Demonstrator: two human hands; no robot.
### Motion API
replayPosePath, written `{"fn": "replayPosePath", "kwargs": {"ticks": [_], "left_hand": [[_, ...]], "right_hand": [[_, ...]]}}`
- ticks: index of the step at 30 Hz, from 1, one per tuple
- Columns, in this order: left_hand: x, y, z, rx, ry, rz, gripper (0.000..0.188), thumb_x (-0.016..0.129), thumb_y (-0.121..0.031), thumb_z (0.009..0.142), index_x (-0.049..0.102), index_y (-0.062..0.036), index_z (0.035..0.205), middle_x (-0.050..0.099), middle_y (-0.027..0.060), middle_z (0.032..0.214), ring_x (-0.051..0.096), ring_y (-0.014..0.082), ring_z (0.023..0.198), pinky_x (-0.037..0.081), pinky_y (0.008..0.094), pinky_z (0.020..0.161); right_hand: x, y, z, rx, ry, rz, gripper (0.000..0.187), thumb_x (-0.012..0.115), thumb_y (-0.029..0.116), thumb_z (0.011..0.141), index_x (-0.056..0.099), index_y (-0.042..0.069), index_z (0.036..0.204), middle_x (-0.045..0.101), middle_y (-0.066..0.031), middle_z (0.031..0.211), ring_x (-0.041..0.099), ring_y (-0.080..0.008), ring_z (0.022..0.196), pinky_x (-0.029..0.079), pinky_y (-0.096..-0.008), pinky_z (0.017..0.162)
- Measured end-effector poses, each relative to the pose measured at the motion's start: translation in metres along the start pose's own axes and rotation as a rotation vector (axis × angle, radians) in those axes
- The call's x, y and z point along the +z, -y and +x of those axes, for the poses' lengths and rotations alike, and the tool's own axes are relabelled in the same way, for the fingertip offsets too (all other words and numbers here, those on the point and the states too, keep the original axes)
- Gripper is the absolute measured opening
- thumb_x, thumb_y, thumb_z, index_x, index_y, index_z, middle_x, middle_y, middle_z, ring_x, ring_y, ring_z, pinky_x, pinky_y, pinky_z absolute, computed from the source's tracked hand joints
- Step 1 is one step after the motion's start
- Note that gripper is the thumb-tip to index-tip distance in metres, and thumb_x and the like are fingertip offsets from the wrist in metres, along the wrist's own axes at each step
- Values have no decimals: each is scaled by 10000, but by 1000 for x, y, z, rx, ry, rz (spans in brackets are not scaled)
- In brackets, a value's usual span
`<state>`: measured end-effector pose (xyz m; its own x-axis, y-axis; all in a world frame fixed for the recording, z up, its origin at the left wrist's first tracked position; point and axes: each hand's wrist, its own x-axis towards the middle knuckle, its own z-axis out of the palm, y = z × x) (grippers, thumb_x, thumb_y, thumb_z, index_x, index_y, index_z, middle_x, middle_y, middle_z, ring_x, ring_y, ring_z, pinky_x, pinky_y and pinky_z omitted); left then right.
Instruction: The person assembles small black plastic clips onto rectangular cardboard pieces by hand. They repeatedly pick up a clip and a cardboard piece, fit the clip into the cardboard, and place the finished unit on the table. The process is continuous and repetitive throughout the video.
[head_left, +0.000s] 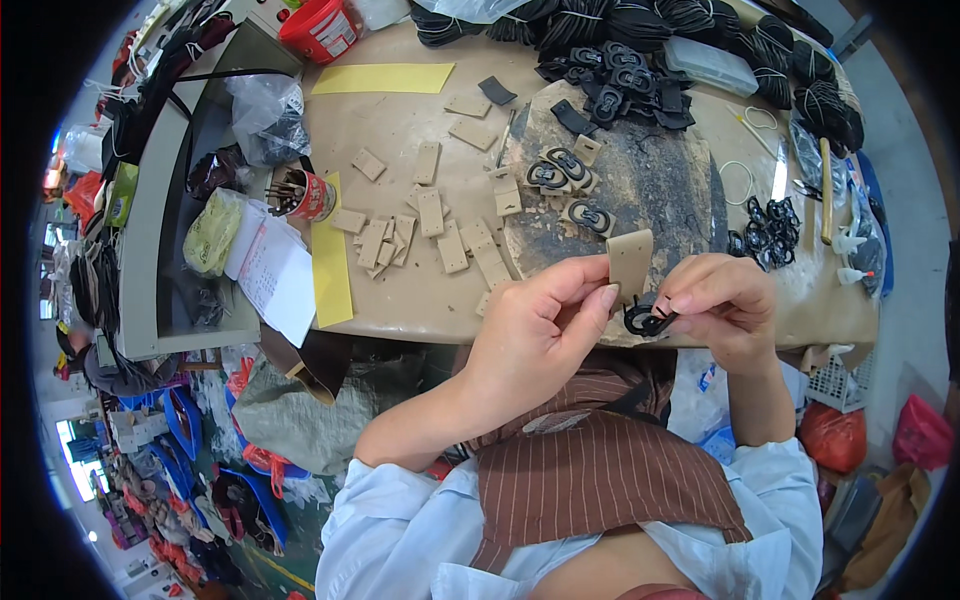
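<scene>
The person's left hand (pixel 545 312) is nearly closed, thumb and forefinger pinching a tan strip (pixel 630 260) near its lower end; the strip stands up from the fingertips, its upper end clear of them. The right hand (pixel 732 303) is curled, thumb and fingertips drawn together on a black buckle (pixel 646 321). This buckle lies just left of the right fingertips and just beside the left thumb, below the strip's lower end; whether it is threaded through the strip cannot be told.

Both hands are above the near edge of the table (pixel 410 312), in front of a dark round board (pixel 665 175). Beyond the fingertips, on that board, lies a tan piece with a black buckle (pixel 588 217), near the strip's upper end. Loose tan pieces (pixel 430 213) are scattered to the left hand's far left side, and small black rings (pixel 770 232) lie beyond the right hand.
</scene>
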<state>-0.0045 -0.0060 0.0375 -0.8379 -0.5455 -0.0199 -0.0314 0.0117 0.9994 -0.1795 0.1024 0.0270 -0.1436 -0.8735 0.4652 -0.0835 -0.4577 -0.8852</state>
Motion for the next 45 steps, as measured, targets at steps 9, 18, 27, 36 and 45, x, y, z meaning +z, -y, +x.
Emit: {"fn": "replayPosePath", "kwargs": {"ticks": [9, 18, 27, 36, 45], "left_hand": [[16, 17, -10, -73, -8, -68, 240, 508, -55, 882, 545, 27, 1104, 631, 54, 865, 565, 52, 739, 465, 202, 642], [22, 52, -14, -110, 16, -206, 220, 478, -104, 913, 561, 13, 1079, 558, -16, 765, 477, 15, 718, 417, 187, 611], [21, 41, -10, 118, -9, 231, 202, 610, -76, 817, 584, 14, 995, 623, 93, 817, 599, 131, 697, 467, 248, 610], [3, 43, 3, -96, -33, -108, 206, 688, -59, 748, 624, 9, 932, 607, 78, 870, 609, 121, 781, 497, 254, 638], [16, 58, 8, -59, -188, -334, 173, 668, -78, 782, 613, 25, 910, 576, 43, 905, 537, 66, 746, 435, 195, 647]], "right_hand": [[12, -13, -13, 415, -195, 181, 170, 638, -95, 724, 595, -16, 868, 576, -74, 872, 581, -100, 737, 489, -207, 632], [29, -22, -35, 342, -303, 56, 180, 664, -69, 719, 592, -10, 873, 542, -68, 895, 545, -108, 814, 453, -213, 677], [21, -16, -17, 455, -157, -31, 179, 638, -5, 773, 573, -2, 940, 530, -52, 878, 524, -76, 762, 433, -185, 649], [16, -36, -32, 533, -260, 484, 208, 623, 23, 804, 545, -9, 994, 566, -26, 834, 545, -66, 706, 458, -194, 617], [20, -34, -23, 517, -445, 291, 142, 635, 66, 808, 595, -14, 918, 587, -24, 764, 549, -72, 650, 459, -198, 584]]}}
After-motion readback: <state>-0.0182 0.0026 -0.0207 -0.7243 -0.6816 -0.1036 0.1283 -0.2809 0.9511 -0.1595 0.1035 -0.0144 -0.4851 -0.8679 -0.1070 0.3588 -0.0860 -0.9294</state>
